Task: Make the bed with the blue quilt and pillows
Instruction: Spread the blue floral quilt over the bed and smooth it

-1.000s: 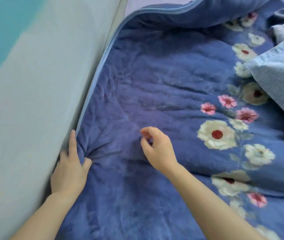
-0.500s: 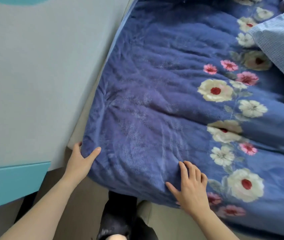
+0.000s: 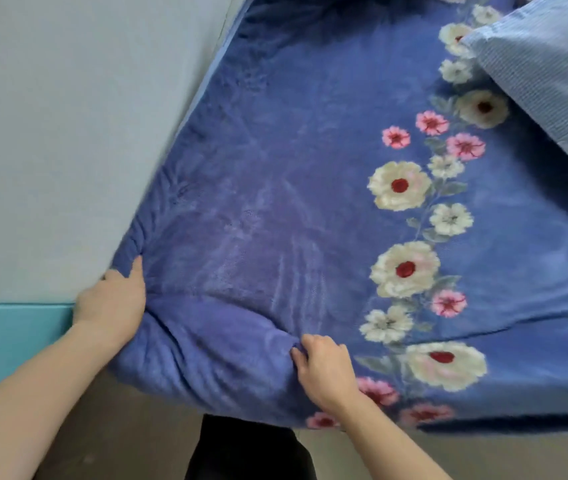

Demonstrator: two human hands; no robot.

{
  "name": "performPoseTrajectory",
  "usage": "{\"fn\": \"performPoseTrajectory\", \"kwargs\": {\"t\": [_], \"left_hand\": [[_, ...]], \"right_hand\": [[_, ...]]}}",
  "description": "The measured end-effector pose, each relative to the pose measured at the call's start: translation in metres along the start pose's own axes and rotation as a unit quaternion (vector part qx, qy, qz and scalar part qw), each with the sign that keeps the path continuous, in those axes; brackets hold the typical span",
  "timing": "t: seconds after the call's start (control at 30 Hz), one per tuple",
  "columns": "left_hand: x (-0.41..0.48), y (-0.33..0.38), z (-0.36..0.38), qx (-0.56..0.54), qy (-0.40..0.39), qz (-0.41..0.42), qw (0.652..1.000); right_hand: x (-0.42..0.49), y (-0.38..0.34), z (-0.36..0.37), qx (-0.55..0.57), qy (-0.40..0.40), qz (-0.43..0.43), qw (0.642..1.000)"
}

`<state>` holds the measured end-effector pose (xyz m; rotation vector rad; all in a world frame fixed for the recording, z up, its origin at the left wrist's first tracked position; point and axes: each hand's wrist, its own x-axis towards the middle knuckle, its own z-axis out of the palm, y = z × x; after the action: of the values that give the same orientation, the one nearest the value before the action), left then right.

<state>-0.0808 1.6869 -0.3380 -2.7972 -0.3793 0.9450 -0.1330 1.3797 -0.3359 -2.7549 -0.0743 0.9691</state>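
The blue quilt (image 3: 286,188), printed with a strip of white and pink flowers, lies spread over the bed and hangs over its near edge. My left hand (image 3: 111,301) grips the quilt's near-left corner beside the wall, bunching the fabric. My right hand (image 3: 324,367) pinches a fold of the quilt along the front edge, to the left of the flower strip. A light blue checked pillow (image 3: 549,71) rests on the quilt at the upper right, partly cut off by the frame.
A pale grey wall (image 3: 68,133) with a teal band (image 3: 5,341) low down runs along the bed's left side. Grey-brown floor (image 3: 130,441) and my dark trousers (image 3: 248,448) show below the bed edge.
The view pulled back toward the bed's near edge. Both hands came down the quilt from its middle to the front edge, and now clench the fabric instead of resting flat on it.
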Motion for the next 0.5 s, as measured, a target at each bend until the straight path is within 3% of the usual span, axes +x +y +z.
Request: {"fn": "performPoseTrajectory", "kwargs": {"t": [0.13, 0.2, 0.3, 0.43, 0.5], "left_hand": [[0.006, 0.022, 0.026, -0.1, -0.099, -0.051, 0.989], [0.005, 0.026, 0.029, -0.169, -0.1, -0.068, 0.978], [-0.003, 0.032, 0.024, -0.252, -0.076, -0.101, 0.959], [-0.016, 0.057, 0.01, -0.294, -0.066, -0.147, 0.942], [-0.03, 0.087, -0.002, -0.292, -0.046, -0.111, 0.949]], "right_hand": [[0.021, 0.024, -0.001, -0.028, -0.086, 0.032, 0.995], [0.022, 0.025, -0.005, 0.07, -0.065, 0.054, 0.994], [0.022, 0.035, -0.016, 0.207, 0.027, 0.104, 0.972], [0.022, 0.054, -0.043, 0.22, 0.106, 0.143, 0.959], [0.019, 0.067, -0.055, 0.209, 0.119, 0.157, 0.958]]}}
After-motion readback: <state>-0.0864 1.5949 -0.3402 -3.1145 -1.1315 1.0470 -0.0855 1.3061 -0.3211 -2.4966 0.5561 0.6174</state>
